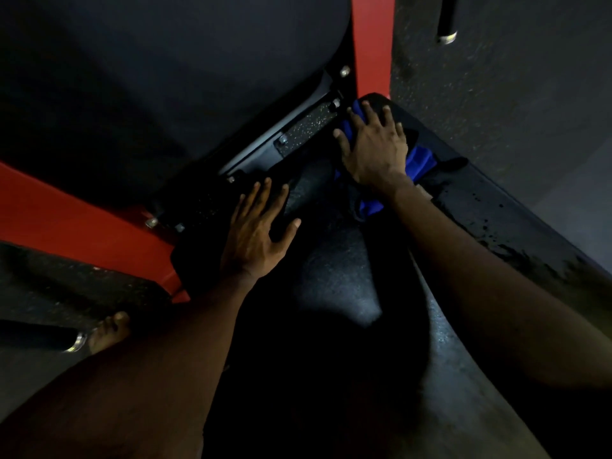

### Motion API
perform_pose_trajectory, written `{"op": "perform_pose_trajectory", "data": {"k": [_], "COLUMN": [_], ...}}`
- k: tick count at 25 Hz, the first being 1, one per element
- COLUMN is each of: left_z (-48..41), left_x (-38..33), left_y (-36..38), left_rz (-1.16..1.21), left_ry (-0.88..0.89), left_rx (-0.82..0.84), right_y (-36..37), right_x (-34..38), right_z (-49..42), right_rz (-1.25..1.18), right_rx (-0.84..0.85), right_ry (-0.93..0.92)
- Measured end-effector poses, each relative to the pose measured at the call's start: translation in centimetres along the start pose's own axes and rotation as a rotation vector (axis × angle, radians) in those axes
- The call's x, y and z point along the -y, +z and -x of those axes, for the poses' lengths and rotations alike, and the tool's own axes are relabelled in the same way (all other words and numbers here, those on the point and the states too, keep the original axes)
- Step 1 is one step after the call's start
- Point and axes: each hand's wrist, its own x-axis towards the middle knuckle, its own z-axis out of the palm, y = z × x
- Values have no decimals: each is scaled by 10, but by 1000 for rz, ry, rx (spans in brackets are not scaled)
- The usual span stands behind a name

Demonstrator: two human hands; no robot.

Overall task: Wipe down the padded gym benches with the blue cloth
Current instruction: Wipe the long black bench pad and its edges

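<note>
right hand [374, 147] flat on blue cloth [419, 162] | left hand [256, 231] spread on black pad [331, 286]

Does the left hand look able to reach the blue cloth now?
Probably yes: the left hand lies flat on the bench pad near the blue cloth, bare pad between them, though the right hand covers much of it.

Right hand [374, 150] flat on cloth [419, 162], upper centre-right, at seat pad's [337, 293] far corner. Left hand [255, 233] on pad, lower left of it. Back pad [165, 77] upper left.
</note>
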Motion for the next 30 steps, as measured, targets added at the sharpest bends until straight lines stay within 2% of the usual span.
{"op": "perform_pose_trajectory", "data": {"k": [5,10,13,15,19,22,26,30], "left_z": [1,0,2,1,1,1,1,0], "left_x": [3,1,1,2,3,2,2,1], "left_y": [1,-1,-1,0,1,0,0,0], "left_rz": [24,22,14,9,8,19,11,22], "left_ry": [-2,-4,-6,-6,-8,2,-5,-9], "left_rx": [-13,-3,-2,5,23,14,32,21], "right_y": [16,9,10,8,-3,3,4,7], "right_x": [-10,6,16,-3,-49,-34,-18,-11], "right_z": [64,-3,-22,-13,10,-7,-26,29], "right_rz": [43,60,65,23,-75,22,26,8], "right_rx": [-40,-18,-8,-41,-101,-108,-93,-77], "right_ry": [-111,-176,-176,-143,84,48,-2,-64]}}
